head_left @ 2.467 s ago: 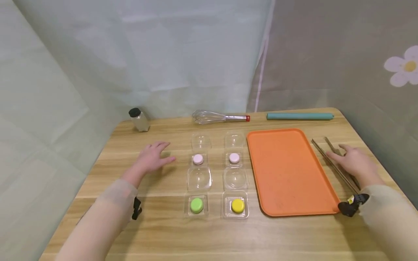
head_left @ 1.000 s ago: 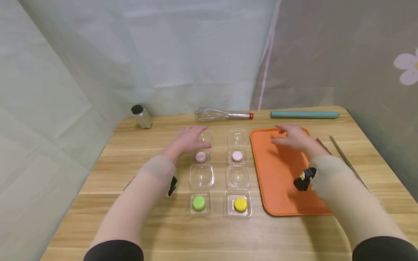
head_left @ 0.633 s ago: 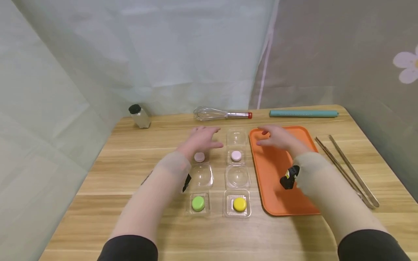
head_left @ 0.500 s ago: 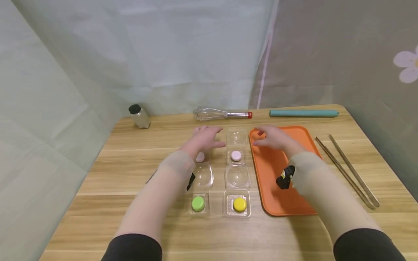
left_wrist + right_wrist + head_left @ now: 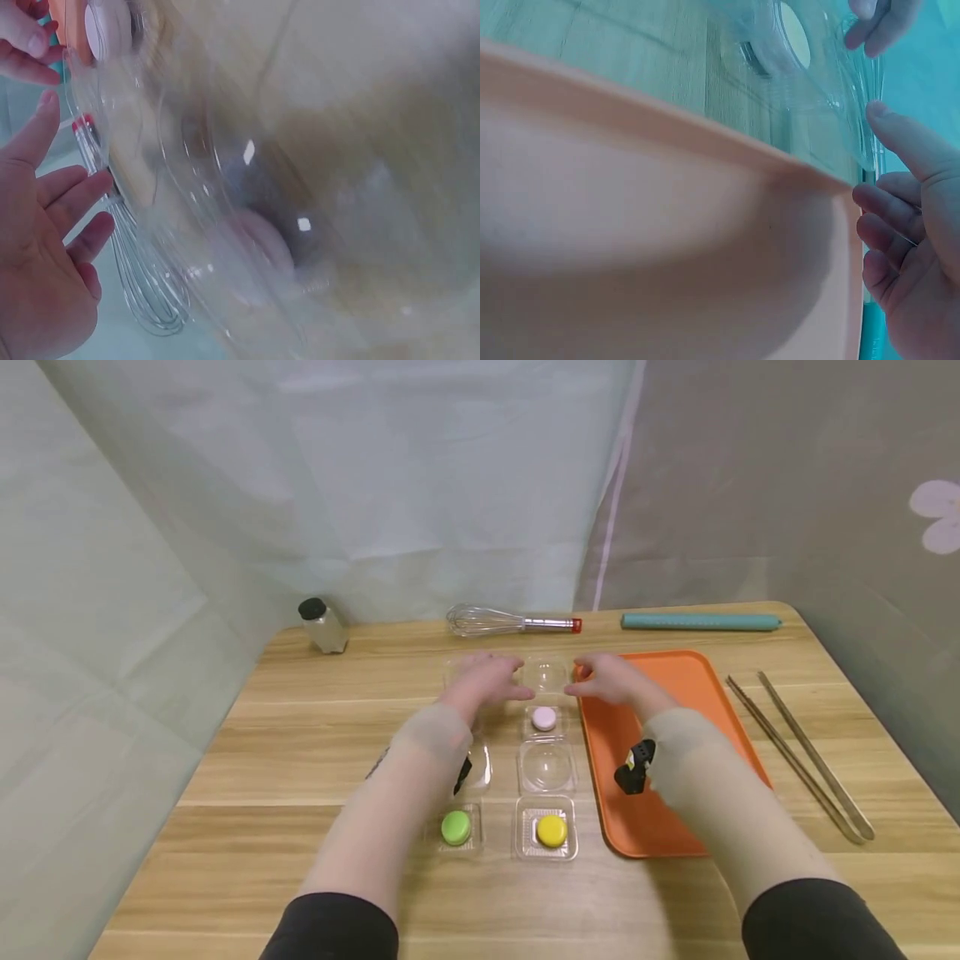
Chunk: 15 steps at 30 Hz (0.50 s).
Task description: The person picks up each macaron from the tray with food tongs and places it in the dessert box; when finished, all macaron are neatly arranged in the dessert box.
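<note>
Four clear plastic boxes stand with lids open, in two columns. My left hand (image 5: 491, 681) hovers over the back-left box, hiding most of it and its pink macaron (image 5: 251, 255). Its fingers are spread and hold nothing. My right hand (image 5: 611, 679) is over the tray's back-left corner, fingers loosely bent with nothing between them. Between the two hands lies the back-right box, its clear lid (image 5: 546, 677) tipped back and a pale pink macaron (image 5: 543, 718) in its base. Nearer the front, a green macaron (image 5: 456, 828) and a yellow macaron (image 5: 552, 831) sit in their boxes.
An orange tray (image 5: 682, 760) lies right of the boxes, with metal tongs (image 5: 802, 752) beside it. Along the back are a whisk (image 5: 510, 622), a teal rod (image 5: 701, 622) and a black-capped jar (image 5: 323, 627). Fabric walls stand behind the table.
From beside the tongs, my right hand has moved left across the tray. My left hand has moved right over the back-left box. The two hands are now close together.
</note>
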Each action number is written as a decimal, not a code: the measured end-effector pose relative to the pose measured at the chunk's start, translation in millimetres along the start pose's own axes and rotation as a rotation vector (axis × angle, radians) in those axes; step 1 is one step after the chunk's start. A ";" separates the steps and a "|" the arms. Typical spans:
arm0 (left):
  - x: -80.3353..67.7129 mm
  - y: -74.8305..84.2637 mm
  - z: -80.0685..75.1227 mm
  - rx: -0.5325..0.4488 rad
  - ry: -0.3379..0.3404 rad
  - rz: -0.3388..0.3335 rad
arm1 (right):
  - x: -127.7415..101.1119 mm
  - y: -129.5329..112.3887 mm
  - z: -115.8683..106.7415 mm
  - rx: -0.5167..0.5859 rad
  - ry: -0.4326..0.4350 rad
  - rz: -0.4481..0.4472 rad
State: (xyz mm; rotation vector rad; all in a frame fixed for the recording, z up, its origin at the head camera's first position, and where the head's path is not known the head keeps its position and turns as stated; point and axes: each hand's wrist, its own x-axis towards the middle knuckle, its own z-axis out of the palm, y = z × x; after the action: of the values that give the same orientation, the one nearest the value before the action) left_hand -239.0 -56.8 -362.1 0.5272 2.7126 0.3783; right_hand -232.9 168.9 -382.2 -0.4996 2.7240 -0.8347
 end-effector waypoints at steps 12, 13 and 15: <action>3.1 6.2 2.6 -0.021 -0.032 -0.017 | 3.8 -1.1 4.8 0.021 -0.032 0.028; 3.3 5.6 3.1 -0.024 -0.034 -0.022 | 3.4 -1.1 5.3 0.021 -0.034 0.027; 3.6 4.8 4.0 -0.032 -0.034 -0.028 | 2.7 -0.5 6.6 0.021 -0.030 0.026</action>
State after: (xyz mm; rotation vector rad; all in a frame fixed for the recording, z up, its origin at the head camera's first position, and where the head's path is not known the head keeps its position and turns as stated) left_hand -239.1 -50.2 -365.2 0.4820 2.6742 0.4012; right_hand -233.1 164.1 -387.5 -0.4678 2.6860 -0.8420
